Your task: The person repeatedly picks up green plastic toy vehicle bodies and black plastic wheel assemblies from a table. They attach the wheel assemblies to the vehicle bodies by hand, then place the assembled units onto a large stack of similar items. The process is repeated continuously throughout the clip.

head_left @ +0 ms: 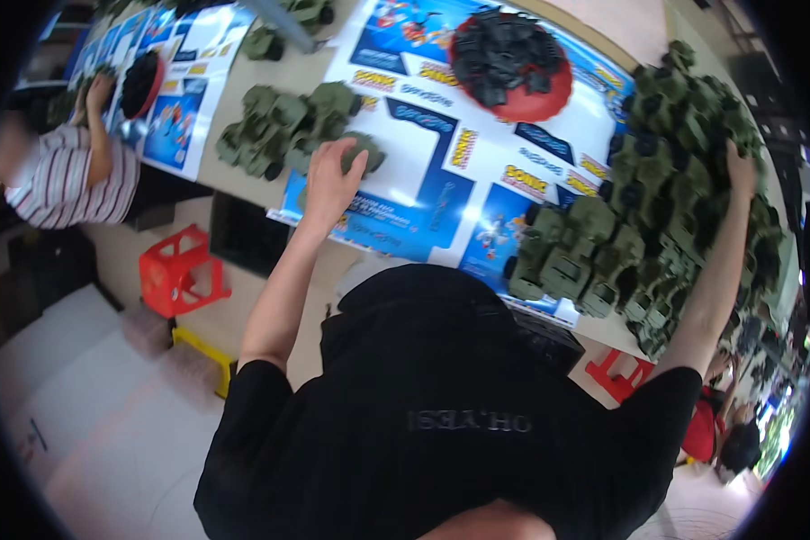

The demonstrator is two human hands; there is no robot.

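Observation:
My left hand point(335, 180) is at the near edge of a group of olive-green toy vehicles point(274, 124) on the table. Its fingers are apart and rest against one green toy vehicle point(365, 153), without visibly wrapping round it. Far out to the right, my right hand point(741, 173) reaches into a large heap of the same olive-green toy vehicles point(661, 175). Its fingertips are lost among them, so whether it grips one is hidden. Some vehicles show dark wheels.
A red bowl point(562, 90) of black plastic parts point(504, 56) stands on the blue-and-white printed table cover point(423, 180). To the left, a person in a striped shirt point(72, 175) works by another red bowl point(159, 85). Red stool point(184, 270) and yellow stool point(202, 360) stand below.

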